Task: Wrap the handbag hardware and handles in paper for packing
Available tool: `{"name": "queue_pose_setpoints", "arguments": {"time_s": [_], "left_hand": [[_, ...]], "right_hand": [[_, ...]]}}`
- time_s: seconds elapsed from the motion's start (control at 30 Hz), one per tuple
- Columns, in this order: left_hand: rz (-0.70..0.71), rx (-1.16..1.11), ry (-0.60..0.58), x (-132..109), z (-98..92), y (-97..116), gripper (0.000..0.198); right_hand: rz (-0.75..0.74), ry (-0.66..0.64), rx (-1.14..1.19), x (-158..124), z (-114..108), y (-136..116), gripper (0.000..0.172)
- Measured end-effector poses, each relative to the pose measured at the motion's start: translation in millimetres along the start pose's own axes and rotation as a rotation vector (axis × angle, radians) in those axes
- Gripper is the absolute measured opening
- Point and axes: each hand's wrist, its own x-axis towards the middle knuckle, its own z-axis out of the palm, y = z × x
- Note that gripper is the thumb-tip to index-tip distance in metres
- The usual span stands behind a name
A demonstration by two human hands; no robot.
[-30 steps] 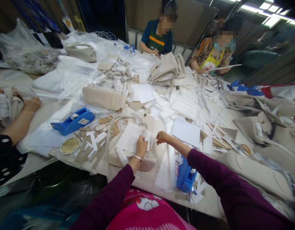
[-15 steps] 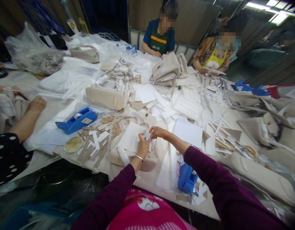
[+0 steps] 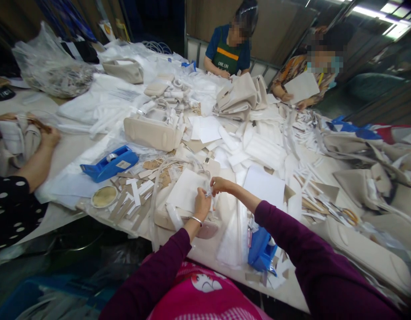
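A beige handbag [image 3: 161,215] lies on the table in front of me, with a white sheet [image 3: 185,191] on top of it. Over the bag's right part my left hand [image 3: 201,205] and my right hand [image 3: 220,185] meet, fingers closed in a pinch. Between the fingertips is a small, pale, see-through piece [image 3: 208,192], perhaps plastic film; its kind is too small to tell. The bag's strap [image 3: 155,191] loops out to the left, and a white-wrapped strip [image 3: 173,216] lies across its front.
Blue tape dispensers [image 3: 110,164] stand left and right [image 3: 261,251] of the bag. A round tape roll [image 3: 104,197], card strips [image 3: 133,200], scissors [image 3: 350,216] and more beige bags [image 3: 148,133] cover the table. Co-workers sit at the left and across; one holds a pale sheet [image 3: 302,89].
My hands stay together over the bag, with only small finger movements. The view has shifted slightly. The co-worker at far right has raised a pale sheet.
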Motion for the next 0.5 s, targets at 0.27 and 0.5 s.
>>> {"name": "queue_pose_setpoints", "arguments": {"time_s": [0.27, 0.5], "left_hand": [[-0.02, 0.001, 0.022, 8.1, 3.1, -7.2, 0.026], [-0.002, -0.019, -0.007, 7.1, 4.7, -5.0, 0.025]], "right_hand": [[0.12, 0.11, -0.171, -13.9, 5.5, -5.5, 0.039], [0.18, 0.291, -0.152, -20.2, 30.0, -13.0, 0.053]]}}
